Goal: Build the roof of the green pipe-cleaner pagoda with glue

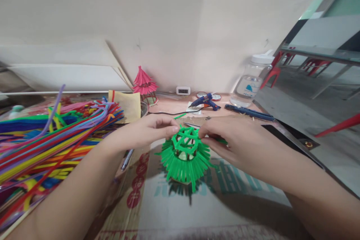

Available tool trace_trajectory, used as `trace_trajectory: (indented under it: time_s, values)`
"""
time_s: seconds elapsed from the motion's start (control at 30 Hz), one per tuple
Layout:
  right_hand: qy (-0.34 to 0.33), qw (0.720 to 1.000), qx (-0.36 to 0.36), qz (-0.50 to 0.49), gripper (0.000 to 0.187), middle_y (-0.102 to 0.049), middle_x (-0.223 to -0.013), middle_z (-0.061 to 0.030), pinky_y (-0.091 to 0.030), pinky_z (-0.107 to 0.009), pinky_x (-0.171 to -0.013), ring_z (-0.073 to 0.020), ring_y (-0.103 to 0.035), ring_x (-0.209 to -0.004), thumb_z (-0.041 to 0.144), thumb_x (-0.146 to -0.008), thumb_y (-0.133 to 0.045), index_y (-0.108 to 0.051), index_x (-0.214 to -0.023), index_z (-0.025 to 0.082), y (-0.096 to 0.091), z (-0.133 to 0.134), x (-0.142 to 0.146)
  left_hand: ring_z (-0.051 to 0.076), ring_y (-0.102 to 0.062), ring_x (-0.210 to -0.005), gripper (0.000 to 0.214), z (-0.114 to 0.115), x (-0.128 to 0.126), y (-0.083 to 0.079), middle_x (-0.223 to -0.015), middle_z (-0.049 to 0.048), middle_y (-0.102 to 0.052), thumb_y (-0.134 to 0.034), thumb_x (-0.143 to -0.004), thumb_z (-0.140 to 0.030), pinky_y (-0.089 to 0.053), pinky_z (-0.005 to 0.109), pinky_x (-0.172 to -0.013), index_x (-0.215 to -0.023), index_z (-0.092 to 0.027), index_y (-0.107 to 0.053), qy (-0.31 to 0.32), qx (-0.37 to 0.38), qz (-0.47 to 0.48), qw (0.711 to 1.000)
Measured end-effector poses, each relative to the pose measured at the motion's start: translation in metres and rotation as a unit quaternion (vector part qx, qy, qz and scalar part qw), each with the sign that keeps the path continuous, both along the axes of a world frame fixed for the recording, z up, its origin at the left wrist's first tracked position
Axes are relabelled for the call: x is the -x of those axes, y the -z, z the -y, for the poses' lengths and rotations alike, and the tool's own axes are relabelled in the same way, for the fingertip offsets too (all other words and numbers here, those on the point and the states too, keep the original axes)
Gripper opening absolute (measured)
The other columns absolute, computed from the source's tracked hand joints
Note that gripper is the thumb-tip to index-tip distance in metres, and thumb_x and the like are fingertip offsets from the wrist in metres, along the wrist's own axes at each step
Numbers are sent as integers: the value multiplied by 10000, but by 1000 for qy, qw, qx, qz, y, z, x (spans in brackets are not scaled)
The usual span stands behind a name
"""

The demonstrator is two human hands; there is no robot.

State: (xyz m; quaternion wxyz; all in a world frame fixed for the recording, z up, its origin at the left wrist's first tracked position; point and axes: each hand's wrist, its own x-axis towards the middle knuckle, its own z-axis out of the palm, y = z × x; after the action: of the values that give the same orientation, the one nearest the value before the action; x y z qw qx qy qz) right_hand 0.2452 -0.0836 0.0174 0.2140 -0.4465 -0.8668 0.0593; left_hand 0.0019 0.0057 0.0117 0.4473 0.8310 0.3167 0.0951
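A green pipe-cleaner pagoda roof [185,163] sits centrally before me, with a fringe of short strips round a smaller open top frame crossed by green strips. On its upper left edge, the thumb and fingers of my left hand [153,129] close. My right hand [225,135] pinches at the upper right edge, and a bit of green pipe cleaner [223,141] shows beneath its fingers. Whether that bit joins the roof is hidden. Just behind the roof lies a pointed metal tool [191,125], partly covered.
Loose coloured pipe cleaners [56,150] heap up at left. Printed cardboard [157,213] covers the work area. Along the back stand a pink pagoda [144,82], a small digital clock [183,90], a blue glue gun [205,101] and a water bottle [250,82]. A pen [127,159] lies near my left wrist.
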Motion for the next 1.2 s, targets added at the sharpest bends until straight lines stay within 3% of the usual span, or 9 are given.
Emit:
trace_trajectory:
  time_s: [0.13, 0.43, 0.87, 1.03, 1.2]
  values:
    - [10, 1000, 2, 1, 139, -693, -861, 44, -387, -295, -723, -154, -625, -808, 161, -944, -544, -591, -847, 249, 0, 1, 1, 156, -545, -853, 338, 0, 0, -1, -881, 1, -599, -540, -955, -457, -431, 222, -759, -955, -146, -672, 1, -5, 0, 1000]
    - [28, 999, 1, 22, 113, -735, -987, -20, -422, -325, -765, -207, -655, -894, 198, -938, -533, -639, -938, 237, 1, 4, 6, 172, -558, -871, 349, 1, -1, -2, -895, 9, -614, -536, -953, -482, -454, 247, -776, -956, -158, -668, -1, -14, -2, 1000]
    - [16, 999, -31, 18, 94, -663, -824, 19, -379, -296, -690, -169, -606, -766, 224, -965, -531, -581, -888, 244, 4, 4, 4, 185, -602, -942, 323, 1, 4, -2, -974, 24, -658, -526, -969, -455, -483, 264, -840, -992, -168, -672, 11, -27, -4, 1000]
    - [5, 997, -54, 45, 121, -683, -909, 1, -380, -302, -687, -186, -627, -826, 263, -984, -525, -579, -877, 249, 1, 14, 0, 179, -618, -939, 290, 9, 6, -9, -974, 14, -672, -531, -973, -436, -486, 258, -837, -990, -188, -681, 16, -14, -24, 999]
    - [-5, 997, -70, 28, 84, -661, -824, 14, -390, -293, -683, -174, -616, -778, 239, -976, -536, -600, -923, 254, -1, 17, 0, 208, -631, -1001, 301, 13, 7, -16, -1047, 40, -698, -532, -965, -433, -495, 296, -888, -1056, -194, -691, 43, 15, -36, 998]
